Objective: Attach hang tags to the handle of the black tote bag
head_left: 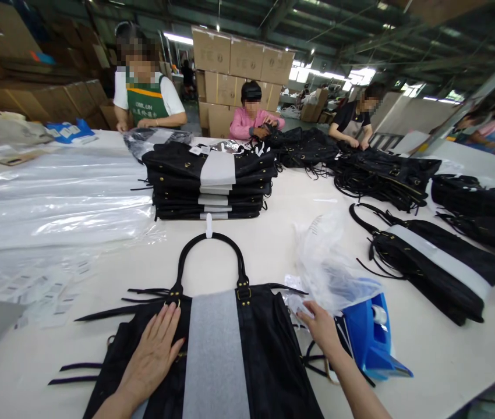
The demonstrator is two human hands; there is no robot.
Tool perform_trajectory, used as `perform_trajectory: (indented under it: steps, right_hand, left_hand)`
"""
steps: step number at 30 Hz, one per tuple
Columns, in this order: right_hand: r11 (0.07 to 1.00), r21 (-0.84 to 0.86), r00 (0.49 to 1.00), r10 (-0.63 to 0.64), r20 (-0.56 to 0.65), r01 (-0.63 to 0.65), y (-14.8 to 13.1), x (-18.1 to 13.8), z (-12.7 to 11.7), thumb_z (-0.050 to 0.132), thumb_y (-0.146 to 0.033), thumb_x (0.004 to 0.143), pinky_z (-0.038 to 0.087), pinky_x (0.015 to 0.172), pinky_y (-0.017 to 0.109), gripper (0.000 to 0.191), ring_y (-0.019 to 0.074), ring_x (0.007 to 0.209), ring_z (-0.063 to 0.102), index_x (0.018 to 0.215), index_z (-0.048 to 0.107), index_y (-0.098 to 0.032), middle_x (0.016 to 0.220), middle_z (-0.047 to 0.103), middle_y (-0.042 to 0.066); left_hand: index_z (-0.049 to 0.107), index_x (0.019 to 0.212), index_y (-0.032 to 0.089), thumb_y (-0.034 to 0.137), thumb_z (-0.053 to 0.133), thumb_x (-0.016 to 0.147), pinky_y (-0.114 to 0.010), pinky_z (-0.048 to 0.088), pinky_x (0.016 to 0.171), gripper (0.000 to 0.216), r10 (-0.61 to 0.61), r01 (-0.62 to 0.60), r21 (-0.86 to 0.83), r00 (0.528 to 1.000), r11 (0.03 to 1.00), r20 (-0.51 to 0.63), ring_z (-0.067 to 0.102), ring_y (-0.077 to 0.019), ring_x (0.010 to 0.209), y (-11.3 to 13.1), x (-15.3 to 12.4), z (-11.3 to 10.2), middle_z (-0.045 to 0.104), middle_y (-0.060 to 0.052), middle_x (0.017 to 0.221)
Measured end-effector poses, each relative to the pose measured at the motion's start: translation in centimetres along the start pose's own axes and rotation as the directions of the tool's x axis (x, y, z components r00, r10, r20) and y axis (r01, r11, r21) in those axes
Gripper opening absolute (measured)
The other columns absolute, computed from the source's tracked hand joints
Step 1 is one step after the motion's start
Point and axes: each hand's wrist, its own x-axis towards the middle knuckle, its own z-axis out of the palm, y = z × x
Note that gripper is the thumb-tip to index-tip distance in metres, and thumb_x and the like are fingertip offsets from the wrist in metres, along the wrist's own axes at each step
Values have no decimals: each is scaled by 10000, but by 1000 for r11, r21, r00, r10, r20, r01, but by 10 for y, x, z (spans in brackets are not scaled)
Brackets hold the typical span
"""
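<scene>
A black handbag [269, 355] is laid flat on the white surface [439, 361], at the near edge, with its looped handle [211, 244] pointing away from the wearer. A grey strip of wrapping [215, 355] is laid lengthwise down the middle of the handbag. The left hand [154, 349] is pressed palm-down on the handbag, just left of the grey strip, with its fingers [169, 317] spread flat and nothing gripped. The right hand [321, 329] is held just off the handbag's right edge, its fingers [303, 316] extended and touching a crumpled clear plastic bag [330, 267]; whether anything is pinched cannot be told. A blue tape dispenser [372, 343] is seen just right of that hand. Beyond the handbag's handle, a stack of wrapped black bags [210, 180] is piled. To the handbag's far left, clear plastic sheets [55, 198] are spread; to its right, another wrapped bag [439, 267] is lying. Across the surface, three other people are at work.
</scene>
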Motion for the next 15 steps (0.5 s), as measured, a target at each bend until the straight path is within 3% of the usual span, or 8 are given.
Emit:
perform_trajectory:
  steps: [2, 5, 11, 13, 15]
  right_hand:
    - [988, 150, 998, 30, 50, -37, -3, -3, -6, 557, -405, 629, 412, 636, 297, 249, 211, 689, 570, 704, 604, -173, 652, 609, 11]
    - [940, 330, 992, 44, 117, -81, -16, -14, -11, 544, -496, 619, 419, 576, 275, 373, 180, 615, 558, 751, 594, -150, 648, 614, 14]
    - [755, 608, 965, 134, 225, -246, -56, -42, -10, 699, -412, 523, 374, 486, 217, 319, 119, 499, 487, 677, 560, -169, 567, 573, -33]
    - [800, 568, 979, 119, 163, -192, -63, -49, -11, 682, -444, 544, 393, 484, 225, 331, 132, 506, 501, 701, 562, -178, 580, 584, -30]
    - [901, 430, 998, 56, 9, -55, -65, -57, -12, 644, -486, 576, 412, 484, 231, 340, 144, 513, 518, 707, 573, -181, 595, 595, -17]
  left_hand:
    - [96, 1381, 103, 418, 213, 887, -404, 328, 955, 597, -10, 10, -10, 1000, 1000, 2, 383, -267, 1210, 0, 0, 0, 397, -159, 1329]
    - [100, 1381, 113, 408, 231, 886, -398, 324, 964, 591, -17, 17, -22, 1000, 1000, 18, 367, -258, 1222, 0, -1, -1, 388, -145, 1339]
    - [146, 1375, 120, 374, 274, 886, -370, 343, 952, 565, -34, 37, -57, 998, 998, 53, 371, -236, 1219, -3, 1, -2, 418, -119, 1322]
    - [201, 1365, 142, 360, 280, 888, -365, 354, 940, 530, -53, 57, -69, 997, 996, 63, 392, -225, 1203, -3, 6, -7, 447, -102, 1303]
    - [284, 1338, 171, 352, 314, 879, -412, 333, 950, 494, -94, 99, -60, 992, 993, 81, 389, -248, 1202, -2, 13, -17, 460, -98, 1292]
